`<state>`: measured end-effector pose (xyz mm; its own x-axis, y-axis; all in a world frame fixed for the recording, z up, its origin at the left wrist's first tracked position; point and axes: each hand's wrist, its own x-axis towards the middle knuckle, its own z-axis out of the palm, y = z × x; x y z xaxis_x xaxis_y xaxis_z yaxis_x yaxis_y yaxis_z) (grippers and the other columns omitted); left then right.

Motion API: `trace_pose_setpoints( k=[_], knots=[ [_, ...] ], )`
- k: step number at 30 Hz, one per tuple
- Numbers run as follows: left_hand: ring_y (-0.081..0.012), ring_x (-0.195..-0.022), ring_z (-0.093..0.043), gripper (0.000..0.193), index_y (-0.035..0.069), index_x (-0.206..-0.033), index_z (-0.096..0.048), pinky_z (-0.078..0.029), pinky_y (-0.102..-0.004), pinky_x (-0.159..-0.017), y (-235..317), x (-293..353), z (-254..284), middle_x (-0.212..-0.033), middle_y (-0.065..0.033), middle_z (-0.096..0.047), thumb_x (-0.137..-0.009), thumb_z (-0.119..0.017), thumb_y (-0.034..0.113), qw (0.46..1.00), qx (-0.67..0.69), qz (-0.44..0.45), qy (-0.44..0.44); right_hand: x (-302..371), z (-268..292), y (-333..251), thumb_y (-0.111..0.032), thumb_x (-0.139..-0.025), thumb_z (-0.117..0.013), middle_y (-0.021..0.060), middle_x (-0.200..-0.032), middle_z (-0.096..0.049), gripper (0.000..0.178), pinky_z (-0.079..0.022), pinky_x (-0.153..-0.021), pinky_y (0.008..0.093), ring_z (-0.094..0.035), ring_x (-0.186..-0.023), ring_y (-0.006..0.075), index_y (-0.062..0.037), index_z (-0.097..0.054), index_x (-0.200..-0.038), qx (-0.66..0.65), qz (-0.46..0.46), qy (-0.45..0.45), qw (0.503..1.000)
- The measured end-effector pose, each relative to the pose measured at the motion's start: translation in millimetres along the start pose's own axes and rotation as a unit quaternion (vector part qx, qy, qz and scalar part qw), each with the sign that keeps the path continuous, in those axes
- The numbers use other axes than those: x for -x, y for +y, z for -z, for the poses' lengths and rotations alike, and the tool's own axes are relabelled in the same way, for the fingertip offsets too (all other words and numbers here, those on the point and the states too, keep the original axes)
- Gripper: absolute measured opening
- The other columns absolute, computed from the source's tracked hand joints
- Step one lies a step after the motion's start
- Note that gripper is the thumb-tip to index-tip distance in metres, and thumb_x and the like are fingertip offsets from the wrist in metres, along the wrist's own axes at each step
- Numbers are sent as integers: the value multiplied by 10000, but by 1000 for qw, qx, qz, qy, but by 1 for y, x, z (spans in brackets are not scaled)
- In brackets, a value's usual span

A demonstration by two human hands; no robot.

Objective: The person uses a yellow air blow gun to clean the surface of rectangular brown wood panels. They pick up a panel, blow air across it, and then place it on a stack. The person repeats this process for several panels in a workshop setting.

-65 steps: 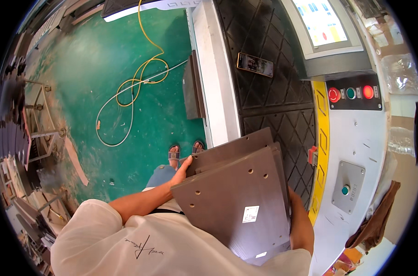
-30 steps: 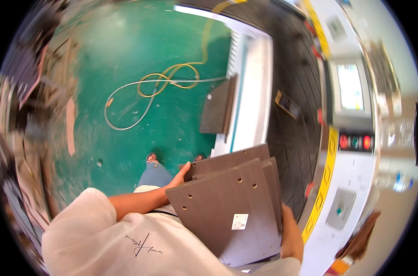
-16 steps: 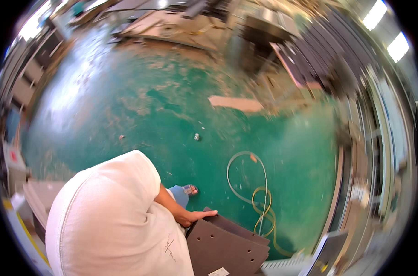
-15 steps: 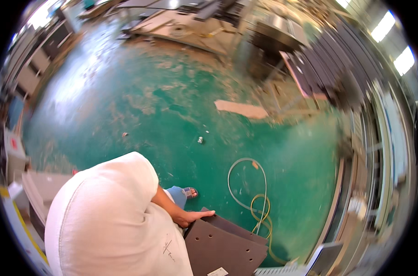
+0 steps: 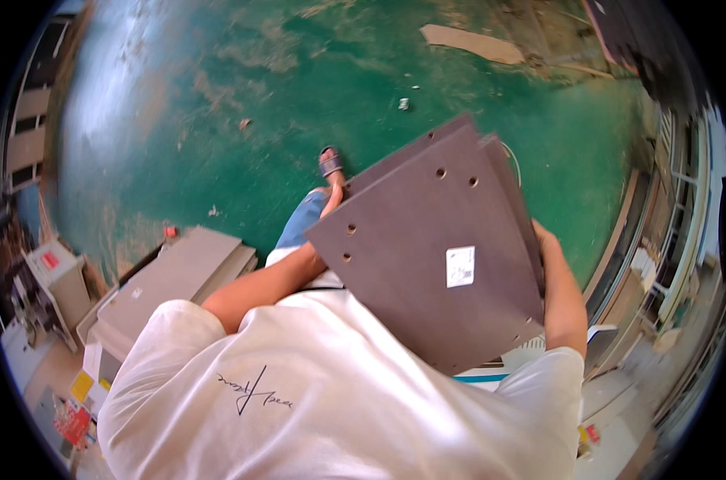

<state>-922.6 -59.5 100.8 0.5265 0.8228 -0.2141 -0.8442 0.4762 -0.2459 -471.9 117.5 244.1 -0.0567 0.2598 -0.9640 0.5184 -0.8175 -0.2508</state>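
Observation:
A small stack of dark brown board panels [image 5: 411, 240] is held tilted in front of my body. The top panel has drilled holes near its edges and a white label [image 5: 460, 266]. My left forearm [image 5: 271, 276] reaches to the stack's left side, and the left hand is hidden beneath the boards. At the right edge, my right hand [image 5: 544, 244] is closed around the side of the stack, its fingers partly hidden behind it. The panels are slightly fanned, with lower ones showing at the far and right edges.
Grey-beige panels [image 5: 179, 268] lie stacked at the left, near a white box-shaped unit [image 5: 57, 280]. A cardboard strip [image 5: 471, 44] lies on the green floor [image 5: 243, 88]. Long profiles [image 5: 671, 216] line the right side. My sandalled foot [image 5: 329, 162] shows beyond the stack.
The view has tipped down toward my body. The panel stack has come up from the lower edge to the middle, and my right arm is now in view at its right side.

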Motion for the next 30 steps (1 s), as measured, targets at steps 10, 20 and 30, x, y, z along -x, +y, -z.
trace_pose_setpoints(
  k=[10, 20, 30],
  knots=[
    [-293, -1329, -565, 790, 138, -1486, -533, -476, -471, -1104, 225, 70, -152, -1459, -117, -583, -1001, -403, 748, 966, -56, -140, 209, -43, -148, -372, -284, -996, -648, 132, -1188, -730, 452, -572, -834, 401, -715, -955, 247, 35, -671, -1315, 100, 31, -34, 994],
    [-288, -1310, -577, 803, 134, -1478, -542, -477, -456, -1100, 507, 120, -190, -1439, -117, -599, -990, -417, 759, 936, 3, -275, 221, -188, -338, -722, -320, -1077, -546, 49, -1437, -608, 488, -451, -1085, 370, -540, -1280, 169, -36, -573, -1472, 398, 112, -100, 905],
    [-284, -1291, -589, 816, 130, -1470, -551, -479, -441, -1096, 856, 189, -259, -1418, -116, -614, -979, -432, 770, 902, 53, -381, 197, -199, -660, -1082, -350, -1001, -659, 83, -1168, -739, 436, -571, -797, 352, -705, -954, 181, -35, -704, -1300, 410, 43, -127, 902]
  ],
)
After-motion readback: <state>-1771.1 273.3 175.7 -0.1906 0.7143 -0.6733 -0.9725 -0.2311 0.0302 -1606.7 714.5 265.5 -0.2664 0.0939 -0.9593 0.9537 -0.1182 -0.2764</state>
